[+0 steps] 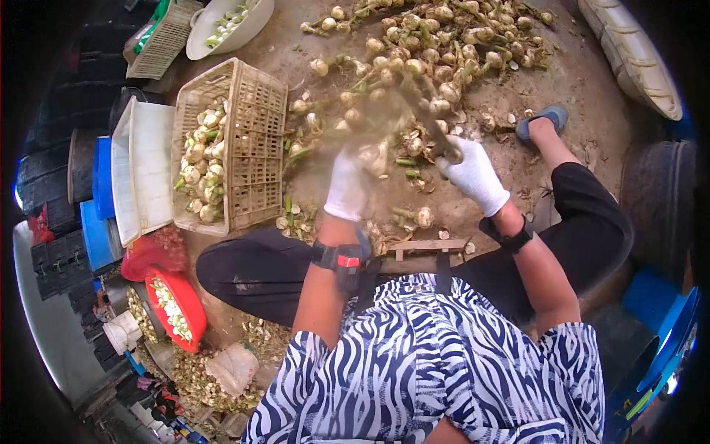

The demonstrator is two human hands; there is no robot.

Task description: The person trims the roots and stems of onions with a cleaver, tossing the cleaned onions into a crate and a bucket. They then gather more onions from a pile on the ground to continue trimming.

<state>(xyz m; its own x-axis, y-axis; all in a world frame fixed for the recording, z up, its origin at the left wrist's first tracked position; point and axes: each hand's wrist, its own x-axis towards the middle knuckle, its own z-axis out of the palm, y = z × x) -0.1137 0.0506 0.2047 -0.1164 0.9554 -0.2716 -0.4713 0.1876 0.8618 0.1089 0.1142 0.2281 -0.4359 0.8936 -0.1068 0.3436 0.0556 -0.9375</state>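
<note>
My left hand (347, 183), in a white glove, is blurred by motion over the pile. At its fingertips is a pale garlic bulb (376, 157), with its stalk smeared. My right hand (473, 176), also gloved, is closed around the curved handle of a dark cutting tool (436, 132). The tool points up and left toward the left hand; its far end is too blurred to make out. Ahead of both hands lies a large heap of garlic with stalks (451, 55). Cut stalk pieces (407, 162) and a loose bulb (424, 217) lie on the ground below the hands.
At left a plastic crate (255, 148) of trimmed garlic leans beside a white tub (144, 170). A red basin (185, 300) holds pale pieces; a white basin (240, 33) stands farther off. A low wooden piece (425, 246) lies between my legs. Blue containers (654, 303) stand at right.
</note>
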